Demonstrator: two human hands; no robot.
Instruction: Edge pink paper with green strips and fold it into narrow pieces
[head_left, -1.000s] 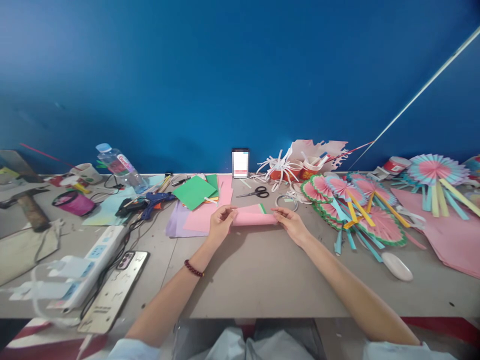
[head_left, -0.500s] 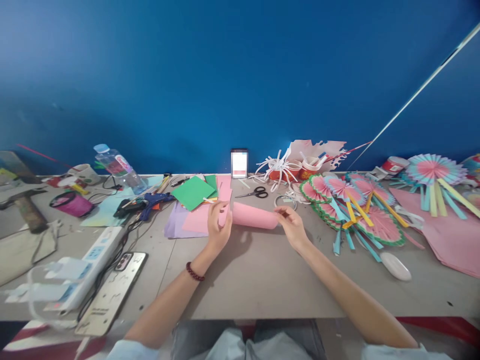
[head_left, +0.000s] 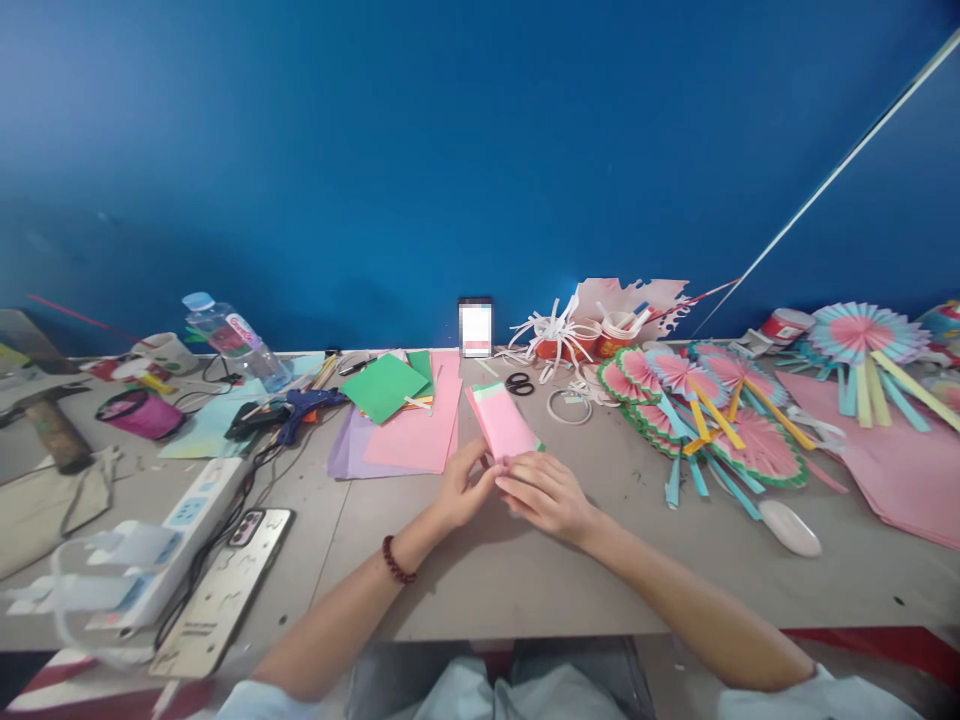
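Observation:
Between my hands is a folded pink paper (head_left: 506,420) with green along its edges, raised above the grey table and pointing away from me. My left hand (head_left: 466,485) grips its near left corner, with a dark beaded bracelet on that wrist. My right hand (head_left: 549,492) has its fingers closed over the near end, the fingertips meeting those of my left hand. Black scissors (head_left: 520,384) lie just beyond the paper, their blades hidden behind it. Left of it, a green sheet (head_left: 385,388) rests on pink sheets (head_left: 412,440) and a purple one.
Several pleated paper fans (head_left: 712,400) lie to the right, near a white computer mouse (head_left: 790,528). At the left are a power strip (head_left: 176,535), a phone (head_left: 221,590), a blue glue gun (head_left: 306,405), a hammer (head_left: 56,430) and a bottle (head_left: 238,335). A tape roll (head_left: 568,405) sits behind my right hand.
The pink paper has turned from lying crosswise to pointing away from me, and its green edges now show. Both hands have come together at its near end.

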